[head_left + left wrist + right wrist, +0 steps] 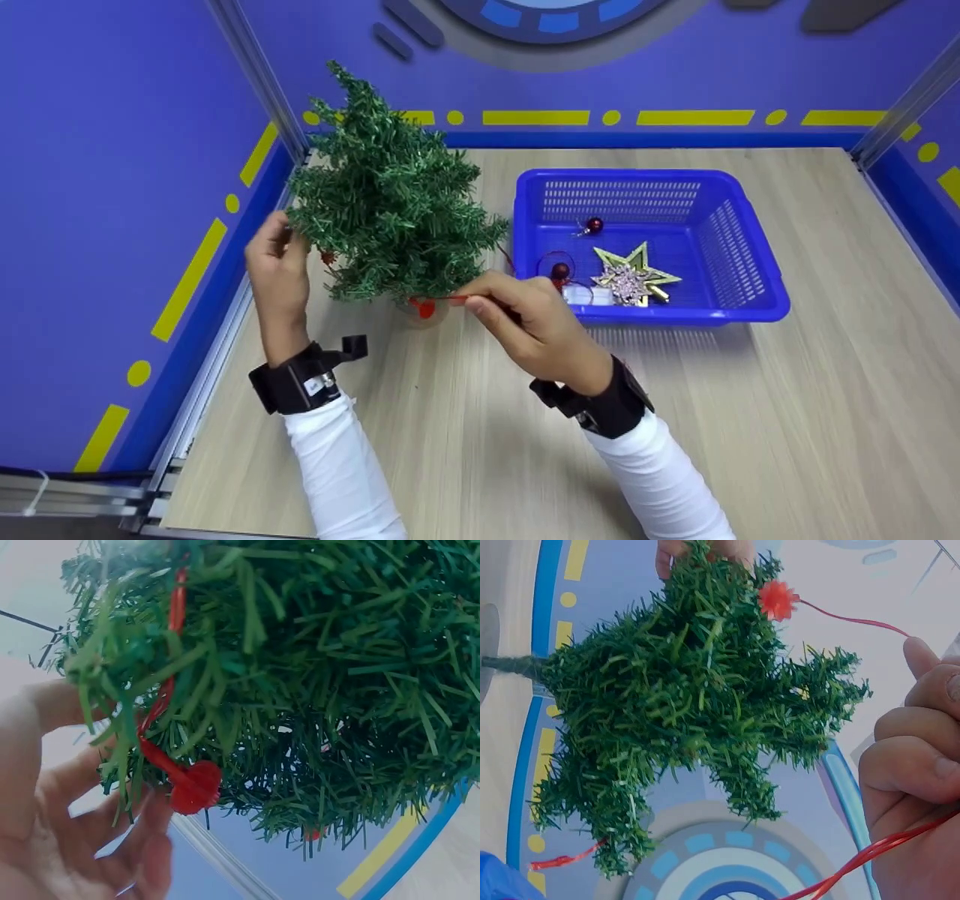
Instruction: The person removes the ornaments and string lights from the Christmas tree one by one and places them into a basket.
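A green artificial Christmas tree (390, 187) stands at the left of the table. My left hand (279, 259) is at its left edge, thumb and fingers closed around a branch tip (120, 682) whose needles partly hide them. Close by hangs a red flower-shaped bulb (196, 787) on a red cord (177, 607). In front of the tree, my right hand (536, 322) pinches a red light-string cord (847, 618) between thumb and forefinger. The cord runs to another red bulb (778, 600) at the tree's low front. More red cord (885, 844) passes below the right hand.
Right of the tree sits a blue plastic basket (750, 309). Inside lie a gold star (637, 259), a pinkish snowflake ornament (626, 283), dark red balls (595, 225), a white box (589, 295) and loops of red cord. Blue panels (570, 90) border the wooden table (480, 450).
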Tool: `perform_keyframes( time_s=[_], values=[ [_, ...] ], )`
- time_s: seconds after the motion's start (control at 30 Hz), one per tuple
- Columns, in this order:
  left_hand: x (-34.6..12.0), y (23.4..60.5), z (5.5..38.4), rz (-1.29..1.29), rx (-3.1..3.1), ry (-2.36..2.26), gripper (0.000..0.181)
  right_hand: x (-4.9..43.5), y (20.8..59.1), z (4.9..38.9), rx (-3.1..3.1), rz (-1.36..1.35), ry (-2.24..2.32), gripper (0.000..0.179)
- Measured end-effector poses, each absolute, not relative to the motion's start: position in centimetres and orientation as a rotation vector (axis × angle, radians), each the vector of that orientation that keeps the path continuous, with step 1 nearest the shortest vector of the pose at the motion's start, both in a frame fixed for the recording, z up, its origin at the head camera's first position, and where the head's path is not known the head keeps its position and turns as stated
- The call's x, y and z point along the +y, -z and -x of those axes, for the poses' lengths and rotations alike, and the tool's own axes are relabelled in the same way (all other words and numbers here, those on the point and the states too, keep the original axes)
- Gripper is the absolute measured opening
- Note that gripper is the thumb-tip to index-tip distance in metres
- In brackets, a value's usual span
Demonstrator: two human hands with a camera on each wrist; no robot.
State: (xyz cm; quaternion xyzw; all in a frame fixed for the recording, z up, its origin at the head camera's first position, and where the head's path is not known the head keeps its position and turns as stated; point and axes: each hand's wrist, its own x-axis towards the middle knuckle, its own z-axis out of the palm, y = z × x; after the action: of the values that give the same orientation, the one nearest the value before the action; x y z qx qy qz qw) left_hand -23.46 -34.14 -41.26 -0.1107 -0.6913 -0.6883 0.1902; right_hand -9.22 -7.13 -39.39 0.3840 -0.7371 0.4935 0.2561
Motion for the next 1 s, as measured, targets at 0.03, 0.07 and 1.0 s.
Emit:
perform_keyframes(
  time_s=[0.03,0.07,1.0],
  values=[
    [-34.11,41.30,23.48,0.317,-1.984,1.908,0.010,-7.21,39.41,9.21,-2.004,-1.045,-1.336,0.025],
    [-34.09,41.33,23.48,0.323,-2.024,1.889,0.011,-7.28,39.40,9.18,-2.007,-1.051,-1.338,0.025],
    [-34.56,41.58,23.92,0.101,-1.959,1.818,0.021,-6.56,39.69,9.74,-2.095,-1.009,-1.318,0.017]
  ],
)
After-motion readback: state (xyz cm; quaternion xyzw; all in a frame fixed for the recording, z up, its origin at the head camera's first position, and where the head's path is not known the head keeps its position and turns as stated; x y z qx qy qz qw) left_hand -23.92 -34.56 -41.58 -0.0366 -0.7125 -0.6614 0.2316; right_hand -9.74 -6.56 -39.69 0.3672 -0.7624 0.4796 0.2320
